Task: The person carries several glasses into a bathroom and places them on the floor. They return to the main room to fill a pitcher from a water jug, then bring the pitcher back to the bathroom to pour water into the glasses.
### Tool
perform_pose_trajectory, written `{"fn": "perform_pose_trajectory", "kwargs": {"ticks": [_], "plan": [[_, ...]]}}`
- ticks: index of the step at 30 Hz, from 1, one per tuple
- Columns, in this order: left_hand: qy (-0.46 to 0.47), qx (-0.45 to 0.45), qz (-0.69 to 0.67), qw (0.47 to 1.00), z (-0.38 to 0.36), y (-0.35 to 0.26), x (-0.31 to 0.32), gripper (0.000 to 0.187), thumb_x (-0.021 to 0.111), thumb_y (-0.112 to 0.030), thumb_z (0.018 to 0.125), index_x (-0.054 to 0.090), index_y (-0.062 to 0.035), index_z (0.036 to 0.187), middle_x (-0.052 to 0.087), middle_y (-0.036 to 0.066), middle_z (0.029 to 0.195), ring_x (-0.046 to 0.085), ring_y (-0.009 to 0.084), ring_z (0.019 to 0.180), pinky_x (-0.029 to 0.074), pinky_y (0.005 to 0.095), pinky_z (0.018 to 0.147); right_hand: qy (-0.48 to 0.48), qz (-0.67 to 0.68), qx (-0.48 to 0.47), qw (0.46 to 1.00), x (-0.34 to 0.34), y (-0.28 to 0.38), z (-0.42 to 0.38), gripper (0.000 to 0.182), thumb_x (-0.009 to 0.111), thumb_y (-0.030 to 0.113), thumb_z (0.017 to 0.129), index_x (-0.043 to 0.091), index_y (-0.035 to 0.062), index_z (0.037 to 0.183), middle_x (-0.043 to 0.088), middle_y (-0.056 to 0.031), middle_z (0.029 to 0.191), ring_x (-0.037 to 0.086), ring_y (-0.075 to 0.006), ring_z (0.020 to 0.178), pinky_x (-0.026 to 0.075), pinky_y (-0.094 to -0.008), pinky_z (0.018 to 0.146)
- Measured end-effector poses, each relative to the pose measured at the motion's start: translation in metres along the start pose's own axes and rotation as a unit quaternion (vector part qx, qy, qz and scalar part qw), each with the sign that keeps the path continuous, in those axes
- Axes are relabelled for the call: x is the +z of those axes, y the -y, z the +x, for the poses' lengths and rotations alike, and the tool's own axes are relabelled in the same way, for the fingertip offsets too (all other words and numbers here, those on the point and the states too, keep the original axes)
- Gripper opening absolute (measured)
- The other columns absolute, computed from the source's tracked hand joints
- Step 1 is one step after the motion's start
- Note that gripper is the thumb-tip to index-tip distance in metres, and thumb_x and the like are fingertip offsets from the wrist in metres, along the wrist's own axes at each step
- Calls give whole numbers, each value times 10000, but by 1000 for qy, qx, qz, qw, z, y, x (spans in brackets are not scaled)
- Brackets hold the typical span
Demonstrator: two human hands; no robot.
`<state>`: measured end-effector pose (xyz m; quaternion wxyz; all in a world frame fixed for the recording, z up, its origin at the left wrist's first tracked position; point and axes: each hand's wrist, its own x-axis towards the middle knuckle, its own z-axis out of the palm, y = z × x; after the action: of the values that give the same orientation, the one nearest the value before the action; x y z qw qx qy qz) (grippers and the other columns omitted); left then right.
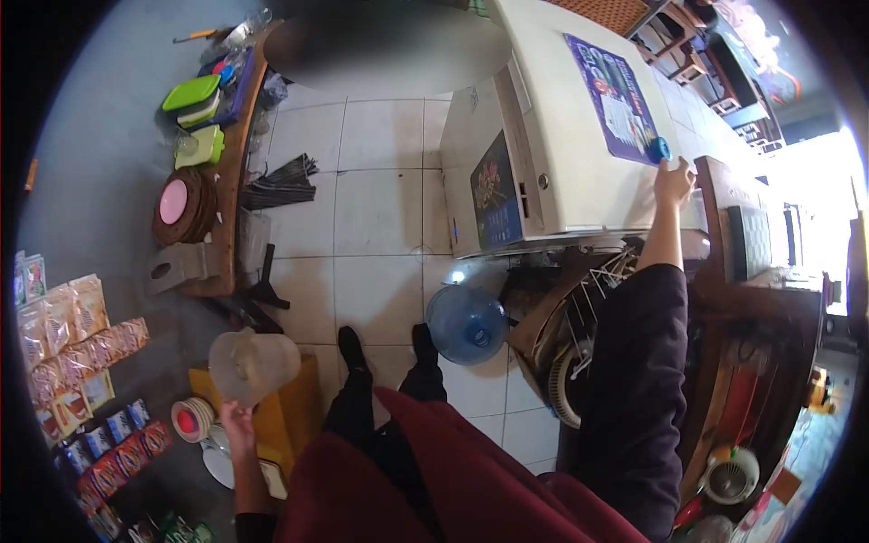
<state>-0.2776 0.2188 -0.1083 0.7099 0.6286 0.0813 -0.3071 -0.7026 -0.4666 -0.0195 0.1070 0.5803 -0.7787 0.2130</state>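
Note:
At the lower left, my left hand has its fingers at the lower edge of a translucent plastic pitcher, which is held up over a yellow cabinet. My right arm reaches out to the upper right. The fingers of my right hand are bent beside a small blue round object at the end of a white freezer's top; whether they touch it is hard to tell. A large blue water bottle stands on the tiled floor near my feet.
A wooden shelf with green containers and woven plates runs along the left wall. Hanging snack packets are at the far left. A wire rack and a round fan stand right of the bottle. Wooden furniture fills the right.

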Motion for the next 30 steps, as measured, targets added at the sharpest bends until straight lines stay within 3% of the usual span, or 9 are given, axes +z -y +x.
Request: {"fn": "perform_pose_trajectory", "kwargs": {"ticks": [2, 5, 12, 14, 18, 19, 21, 24, 30], "plan": [[-6, -4, 6, 1000, -4, -1, 9, 232, 490, -128, 658, 470, -67, 881, 480, 35, 925, 460, 171, 879, 374, 332, 783, -62, 54, -140, 987, 57, -34, 41, 469, 473, 403, 716, 412, 150, 1107, 442, -189, 1053, 432, -309, 967, 356, -374, 796], [-23, -12, 25, 999, -9, 0, 20, 172, 494, -131, 664, 467, -84, 827, 482, 19, 901, 461, 166, 868, 378, 331, 775, 118, 26, -145, 982, 57, -33, 58, 467, 418, 429, 746, 402, 139, 1112, 520, -194, 926, 496, -316, 878, 366, -363, 773], [-66, -31, 8, 997, -26, 7, 69, 94, 496, -134, 664, 453, -89, 735, 494, 7, 838, 464, 160, 844, 361, 329, 778, 66, 25, -84, 994, 21, 5, 48, 516, 515, 458, 666, 452, 56, 983, 536, -163, 883, 500, -310, 853, 377, -385, 733], [-57, -44, 16, 997, -33, 11, 85, 96, 494, -137, 664, 456, -88, 737, 497, 8, 824, 464, 159, 845, 357, 328, 782, -235, 201, -13, 951, 0, 37, 17, 474, 522, 409, 687, 460, 13, 940, 531, -142, 781, 510, -290, 736, 388, -370, 700], [-24, -71, 29, 997, -21, 27, 95, 110, 485, -137, 658, 456, -86, 752, 501, 14, 805, 472, 155, 809, 363, 316, 752, -58, 633, -119, 763, -49, 79, -130, 308, 525, 251, 727, 488, -12, 882, 481, -104, 729, 471, -172, 701, 374, -265, 656], [-22, -89, 35, 995, -16, 31, 92, 118, 482, -133, 653, 457, -85, 758, 502, 17, 810, 475, 152, 796, 364, 308, 743, 54, 602, 81, 792, -89, 115, -174, 313, 584, 246, 675, 503, 7, 862, 486, -97, 698, 488, -193, 666, 386, -281, 649], [10, -85, 49, 995, -1, 42, 86, 143, 478, -119, 646, 465, -78, 783, 503, 20, 813, 477, 147, 778, 367, 299, 729, 89, 356, -400, 840, -75, 82, -225, 415, 679, 231, 531, 514, 64, 872, 473, -76, 744, 493, -247, 650, 420, -308, 609], [47, -88, 57, 993, 1, 38, 108, 202, 471, -99, 634, 479, -57, 831, 507, 23, 818, 479, 137, 755, 371, 279, 709, 231, 444, -273, 821, -47, 49, -305, 410, 677, 245, 537, 516, 70, 871, 455, -67, 735, 495, -229, 638, 425, -296, 547], [121, -98, 85, 984, 25, 41, 103, 288, 459, -76, 626, 482, -10, 906, 514, 28, 835, 479, 118, 769, 368, 255, 707, 456, 79, -159, 872, 43, -52, -439, 484, 632, 233, 608, 398, 85, 1004, 406, -144, 969, 463, -293, 880, 416, -371, 702]]}}
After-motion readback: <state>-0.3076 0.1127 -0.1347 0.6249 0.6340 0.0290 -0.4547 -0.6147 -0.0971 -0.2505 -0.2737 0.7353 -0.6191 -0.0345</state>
